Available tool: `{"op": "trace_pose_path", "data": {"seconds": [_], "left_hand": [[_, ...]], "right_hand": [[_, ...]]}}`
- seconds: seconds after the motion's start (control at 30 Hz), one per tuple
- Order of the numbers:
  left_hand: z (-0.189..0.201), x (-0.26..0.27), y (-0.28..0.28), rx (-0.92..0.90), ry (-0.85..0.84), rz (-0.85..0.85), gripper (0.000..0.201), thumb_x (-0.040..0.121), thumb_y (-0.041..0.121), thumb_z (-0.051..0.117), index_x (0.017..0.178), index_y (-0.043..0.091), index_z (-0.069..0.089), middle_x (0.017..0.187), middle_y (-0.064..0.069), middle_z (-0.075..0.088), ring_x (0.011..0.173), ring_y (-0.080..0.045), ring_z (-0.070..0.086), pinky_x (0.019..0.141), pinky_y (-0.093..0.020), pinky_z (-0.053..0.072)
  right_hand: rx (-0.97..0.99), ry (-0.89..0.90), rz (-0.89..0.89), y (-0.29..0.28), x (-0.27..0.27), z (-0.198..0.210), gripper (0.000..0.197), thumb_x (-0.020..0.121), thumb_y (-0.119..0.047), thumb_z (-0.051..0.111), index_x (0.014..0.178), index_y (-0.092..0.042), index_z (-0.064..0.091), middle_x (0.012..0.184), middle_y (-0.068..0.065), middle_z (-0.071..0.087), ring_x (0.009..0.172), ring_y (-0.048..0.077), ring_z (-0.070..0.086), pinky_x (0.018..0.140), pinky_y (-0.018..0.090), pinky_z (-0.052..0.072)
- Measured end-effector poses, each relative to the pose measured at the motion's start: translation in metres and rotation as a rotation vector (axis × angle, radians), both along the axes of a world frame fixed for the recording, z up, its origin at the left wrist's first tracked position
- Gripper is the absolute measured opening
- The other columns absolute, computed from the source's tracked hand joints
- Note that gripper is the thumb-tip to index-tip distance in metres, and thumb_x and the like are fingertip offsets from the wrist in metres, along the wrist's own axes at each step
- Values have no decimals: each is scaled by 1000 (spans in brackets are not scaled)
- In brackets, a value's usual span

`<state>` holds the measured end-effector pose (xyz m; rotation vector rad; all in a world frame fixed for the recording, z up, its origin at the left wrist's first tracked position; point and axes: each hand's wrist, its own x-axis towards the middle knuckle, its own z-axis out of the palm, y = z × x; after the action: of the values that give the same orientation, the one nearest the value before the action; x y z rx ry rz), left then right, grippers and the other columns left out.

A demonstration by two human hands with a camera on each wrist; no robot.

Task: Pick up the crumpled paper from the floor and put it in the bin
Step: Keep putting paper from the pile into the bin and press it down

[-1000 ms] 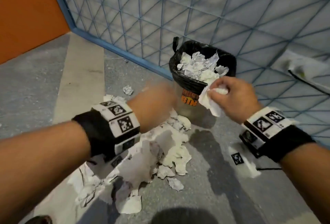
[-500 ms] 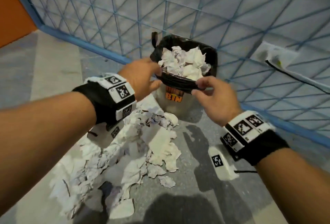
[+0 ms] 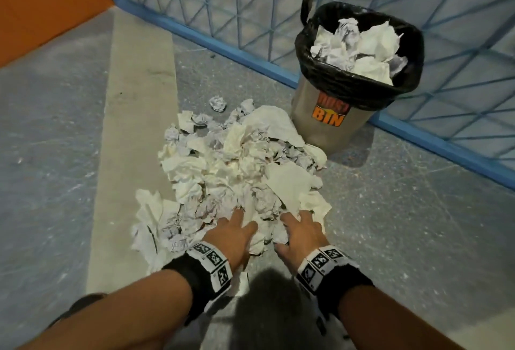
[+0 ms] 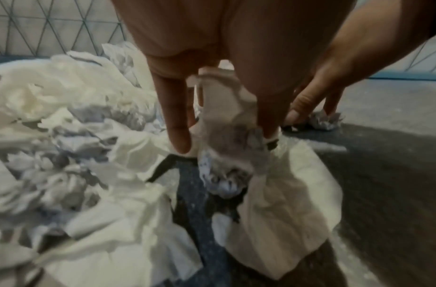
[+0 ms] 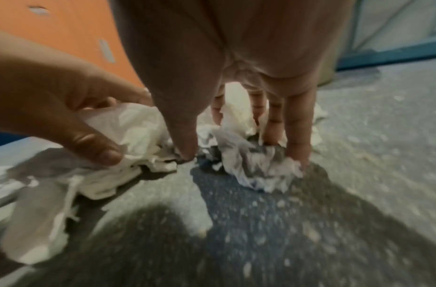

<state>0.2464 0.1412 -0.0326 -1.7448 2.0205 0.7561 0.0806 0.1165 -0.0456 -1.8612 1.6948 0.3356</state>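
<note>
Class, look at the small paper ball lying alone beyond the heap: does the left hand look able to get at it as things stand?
Probably not yet: the left hand is busy at the pile's near edge, and the whole pile separates it from the lone ball.

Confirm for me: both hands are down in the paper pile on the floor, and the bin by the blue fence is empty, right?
Not quite. The bin is already heaped with crumpled paper, as the head view shows. The rest holds: left hand and right hand are down in the paper pile.

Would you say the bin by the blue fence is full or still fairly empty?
Full: crumpled paper heaps up to the bin liner's rim.
</note>
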Motion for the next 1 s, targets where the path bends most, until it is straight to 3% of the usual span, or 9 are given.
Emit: {"op": "trace_pose_path", "data": {"seconds": [0.13, 0.27, 0.4, 0.5, 0.57, 0.7, 0.8, 0.9, 1.0], "left_hand": [[-11, 0, -4, -36, -46, -42, 32, 95, 17, 43, 126, 14, 48, 127, -13, 41, 113, -34, 48, 93, -43, 47], [0, 6, -12, -10, -82, -187, 30, 96, 14, 42, 123, 14, 54, 135, -12, 43, 118, -30, 51, 96, -37, 45], [48, 23, -25, -24, -83, -379, 9, 90, 22, 49, 96, 15, 53, 101, -8, 51, 103, -30, 57, 78, -32, 44], [91, 30, -39, -23, -81, -432, 37, 87, 45, 41, 107, 16, 55, 97, -1, 39, 100, -27, 58, 81, -31, 47], [125, 30, -55, -70, -89, -481, 39, 89, 46, 39, 112, 19, 55, 107, -2, 46, 102, -24, 57, 83, -30, 46], [204, 20, -105, -330, 108, -404, 23, 88, 42, 56, 105, 28, 59, 107, 5, 53, 96, -15, 58, 85, -28, 49], [249, 1, -151, -569, 241, -390, 22, 83, 36, 63, 102, 24, 64, 108, 0, 59, 96, -21, 59, 84, -35, 51], [270, -28, -199, -777, 302, -314, 27, 81, 28, 66, 106, 17, 66, 112, -10, 60, 102, -32, 58, 80, -29, 44], [273, -56, -240, -916, 363, -244, 27, 84, 25, 63, 107, 12, 65, 118, -14, 58, 107, -34, 55, 83, -31, 42]], "right_hand": [[-68, -17, 17, -2, -4, -8, 40, 86, -16, 56, 123, -27, 46, 131, 10, 34, 114, 32, 46, 96, 38, 46], [-32, -113, 65, 2, -14, 8, 38, 85, -20, 62, 121, -28, 55, 125, 6, 40, 105, 27, 55, 92, 25, 44], [60, -193, 143, -1, -30, 47, 40, 82, -29, 66, 121, -33, 58, 121, 0, 43, 104, 16, 51, 92, 20, 39], [5, -281, 168, -8, -47, 86, 39, 79, -33, 70, 116, -35, 61, 110, -6, 43, 88, 5, 43, 79, 7, 36], [-46, -327, 181, -18, -57, 117, 37, 78, -34, 72, 114, -35, 63, 101, -11, 43, 78, -3, 41, 67, 0, 31], [-227, -374, 159, -52, -76, 187, 33, 77, -32, 73, 108, -38, 65, 96, -12, 48, 80, -1, 49, 72, 6, 38], [-474, -419, 62, -90, -85, 231, 31, 72, -31, 77, 102, -37, 69, 93, -8, 55, 77, 4, 55, 73, 14, 43], [-694, -445, -90, -138, -88, 255, 32, 70, -28, 79, 101, -30, 70, 84, -9, 54, 71, 7, 50, 74, 20, 42], [-851, -403, -236, -182, -83, 254, 34, 71, -28, 78, 104, -26, 70, 97, 1, 60, 82, 12, 54, 84, 21, 44]]}}
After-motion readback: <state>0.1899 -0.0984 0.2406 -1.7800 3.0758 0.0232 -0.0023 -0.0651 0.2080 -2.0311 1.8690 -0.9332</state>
